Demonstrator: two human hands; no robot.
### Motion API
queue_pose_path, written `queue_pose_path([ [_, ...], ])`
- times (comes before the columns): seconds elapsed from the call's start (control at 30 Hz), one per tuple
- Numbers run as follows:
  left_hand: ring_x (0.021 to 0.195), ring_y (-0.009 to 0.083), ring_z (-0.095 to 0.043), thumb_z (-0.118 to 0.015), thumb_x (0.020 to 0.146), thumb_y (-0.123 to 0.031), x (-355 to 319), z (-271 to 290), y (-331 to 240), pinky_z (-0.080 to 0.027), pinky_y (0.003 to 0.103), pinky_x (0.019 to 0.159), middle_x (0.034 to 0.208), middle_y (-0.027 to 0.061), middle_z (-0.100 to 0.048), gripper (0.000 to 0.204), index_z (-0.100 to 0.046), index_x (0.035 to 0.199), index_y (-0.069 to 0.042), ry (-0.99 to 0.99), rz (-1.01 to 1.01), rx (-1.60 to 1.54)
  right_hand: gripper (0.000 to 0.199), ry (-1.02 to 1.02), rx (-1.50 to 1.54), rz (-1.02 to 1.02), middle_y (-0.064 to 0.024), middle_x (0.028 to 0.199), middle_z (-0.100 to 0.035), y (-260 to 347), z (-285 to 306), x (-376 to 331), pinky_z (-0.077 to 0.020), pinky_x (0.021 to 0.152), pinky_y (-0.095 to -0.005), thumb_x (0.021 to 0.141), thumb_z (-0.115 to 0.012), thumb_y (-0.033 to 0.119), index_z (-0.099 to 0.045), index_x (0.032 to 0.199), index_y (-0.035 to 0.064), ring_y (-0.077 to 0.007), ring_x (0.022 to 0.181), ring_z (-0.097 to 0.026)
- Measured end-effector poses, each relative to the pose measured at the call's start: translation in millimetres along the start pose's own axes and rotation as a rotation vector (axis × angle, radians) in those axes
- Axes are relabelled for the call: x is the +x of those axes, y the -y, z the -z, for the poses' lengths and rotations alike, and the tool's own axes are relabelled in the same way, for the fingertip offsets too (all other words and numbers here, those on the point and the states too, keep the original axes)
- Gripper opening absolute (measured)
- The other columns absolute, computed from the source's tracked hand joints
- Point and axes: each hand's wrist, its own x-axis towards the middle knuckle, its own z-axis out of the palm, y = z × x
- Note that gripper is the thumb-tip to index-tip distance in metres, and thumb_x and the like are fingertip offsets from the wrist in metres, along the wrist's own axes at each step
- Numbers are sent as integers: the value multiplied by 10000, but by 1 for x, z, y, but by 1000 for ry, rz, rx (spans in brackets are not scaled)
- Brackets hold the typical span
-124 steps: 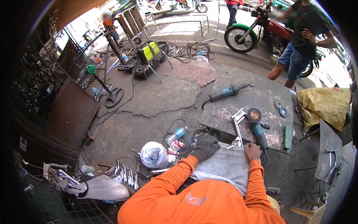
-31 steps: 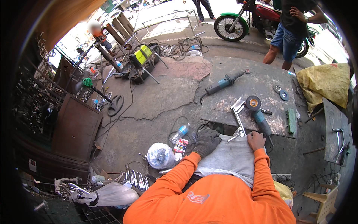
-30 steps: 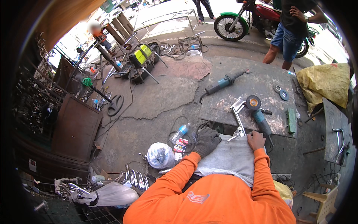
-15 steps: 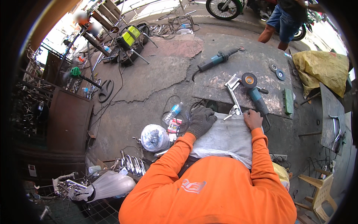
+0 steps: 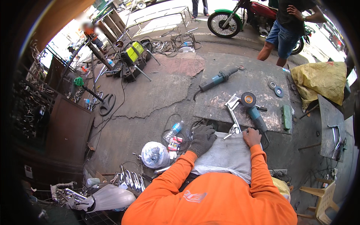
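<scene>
A grey cloth (image 5: pixel 227 154) is spread over my lap. My left hand (image 5: pixel 203 138), in a dark knitted glove, is closed over its upper left corner. My bare right hand (image 5: pixel 251 137) has its fingers curled over the upper right corner. Between my hands, just beyond the cloth's far edge, is a shiny metal bracket-like part (image 5: pixel 233 110) with a long arm. Its near end touches or nearly touches the cloth. To its right lies an angle grinder (image 5: pixel 258 119) with an orange-and-black disc (image 5: pixel 248 99). My fingertips are partly hidden.
Beyond lies another teal power tool (image 5: pixel 216 80); loose discs (image 5: pixel 278 92) and a green block (image 5: pixel 287 117) sit at the right. Left of me are a water bottle (image 5: pixel 173 131), a wrapped roll (image 5: pixel 155 154) and metal handles (image 5: pixel 132 180). A person (image 5: pixel 279 37) stands by a motorcycle (image 5: pixel 225 24).
The view has tilted up a little, so the scene sits lower and more of the street shows. Both my hands remain at the cloth's corners. The standing person's arm has shifted.
</scene>
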Motion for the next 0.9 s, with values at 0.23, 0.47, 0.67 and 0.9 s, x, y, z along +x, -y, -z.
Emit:
queue_pose_path([
  [0.23, 1098, 332, -662, -739, 962, -268, -5, -7, 8, -500, 467, 994, 1080, 112, -740, 220, -791, 1074, -85, 33, 13, -56, 373, -14, 24, -3, -148, 1147, -793, -2, -2, 1, -482, 1024, -637, 975, -605, 398, -773, 1055, 75, -421, 1172, -672],
  [0.47, 1114, 342, -660, -725, 967, -284, -5, -9, 11, -502, 479, 991, 1096, 131, -740, 224, -789, 1062, -91, 69, 16, -3, 367, -19, 14, -7, -137, 1170, -795, -4, -6, 3, -461, 1050, -669, 979, -605, 390, -781, 1057, 78, -421, 1197, -663],
  [0.67, 1129, 347, -701, -752, 946, -224, -7, -7, 5, -536, 491, 1002, 1118, 143, -761, 234, -802, 1106, -60, -212, -85, -55, 385, -14, 28, -7, -153, 1192, -789, -5, -6, 3, -459, 1065, -673, 983, -590, 403, -777, 1057, 74, -425, 1219, -655],
  [0.9, 1107, 357, -681, -753, 939, -278, -8, -1, 3, -511, 478, 994, 1101, 146, -744, 240, -787, 1063, -75, -21, 63, -54, 394, 19, 21, -17, -134, 1235, -781, -4, -4, 4, -459, 1079, -661, 987, -585, 409, -773, 1099, 82, -411, 1251, -639],
])
